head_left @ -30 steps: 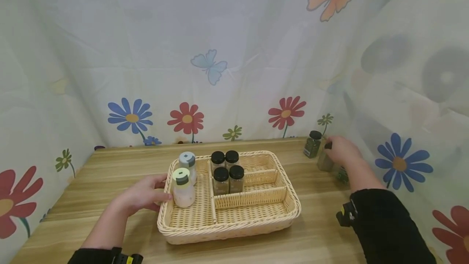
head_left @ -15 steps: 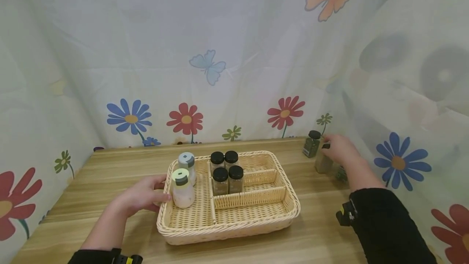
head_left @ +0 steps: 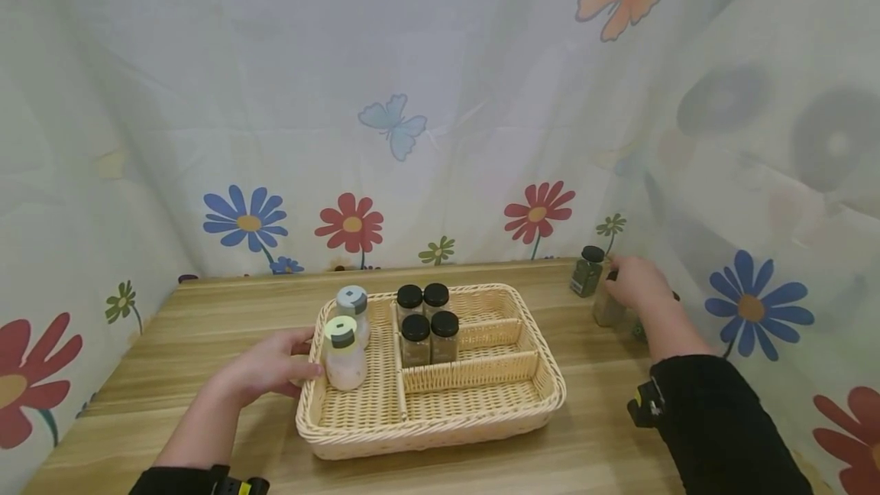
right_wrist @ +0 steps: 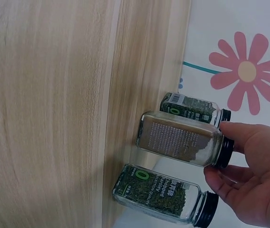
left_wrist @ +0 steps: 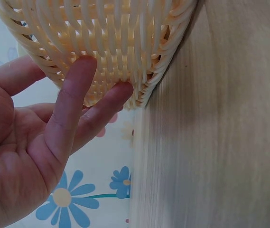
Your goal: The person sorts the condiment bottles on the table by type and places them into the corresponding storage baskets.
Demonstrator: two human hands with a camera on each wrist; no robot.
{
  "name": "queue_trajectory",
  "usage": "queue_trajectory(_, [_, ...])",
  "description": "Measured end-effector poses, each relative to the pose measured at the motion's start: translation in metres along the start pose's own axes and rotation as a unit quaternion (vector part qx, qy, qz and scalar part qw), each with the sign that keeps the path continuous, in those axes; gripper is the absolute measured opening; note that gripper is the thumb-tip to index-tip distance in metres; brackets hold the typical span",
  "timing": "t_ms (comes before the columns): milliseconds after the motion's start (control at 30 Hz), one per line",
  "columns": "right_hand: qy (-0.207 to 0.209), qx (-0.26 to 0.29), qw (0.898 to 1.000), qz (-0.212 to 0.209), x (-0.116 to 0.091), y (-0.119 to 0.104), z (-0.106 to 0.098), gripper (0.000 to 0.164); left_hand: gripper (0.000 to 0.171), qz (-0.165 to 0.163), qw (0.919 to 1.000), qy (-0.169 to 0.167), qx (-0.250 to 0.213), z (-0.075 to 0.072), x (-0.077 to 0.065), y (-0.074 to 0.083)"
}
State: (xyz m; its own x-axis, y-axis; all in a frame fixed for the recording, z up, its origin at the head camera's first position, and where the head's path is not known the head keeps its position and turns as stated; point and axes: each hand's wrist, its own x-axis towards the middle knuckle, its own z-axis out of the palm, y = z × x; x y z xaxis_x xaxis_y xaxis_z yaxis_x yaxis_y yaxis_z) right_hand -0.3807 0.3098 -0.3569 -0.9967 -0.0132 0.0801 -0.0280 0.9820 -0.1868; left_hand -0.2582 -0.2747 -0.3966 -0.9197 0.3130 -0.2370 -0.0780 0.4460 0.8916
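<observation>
I've got a clear glass jar [right_wrist: 180, 139] of brown powder [right_wrist: 167, 137] by its black cap [right_wrist: 225, 153], roughly upright near the back right of the table [head_left: 594, 422]. Also holding a pale woven basket [head_left: 426, 438] sitting flat, one long compartment left, three right.

Shows rough, ridged wicker in the basket [head_left: 426, 443], smooth clear glass in the jars [right_wrist: 175, 138], a glossy plastic-looking finish on the black caps [right_wrist: 226, 153], softly sheened wood grain across the tabletop [right_wrist: 44, 118], creased cloth-like sheeting in the curtain [head_left: 275, 98] and matt cloth in the sleeves [head_left: 722, 418].
</observation>
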Motion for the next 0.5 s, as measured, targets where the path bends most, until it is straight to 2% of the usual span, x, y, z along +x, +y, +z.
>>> queue_trajectory(500, [-0.005, 0.023, 1.0, 0.005, 0.0001, 0.0007, -0.001, 0.052, 0.08, 0.004, 1.0, -0.001, 0.007, -0.0003, -0.0001, 0.0014])
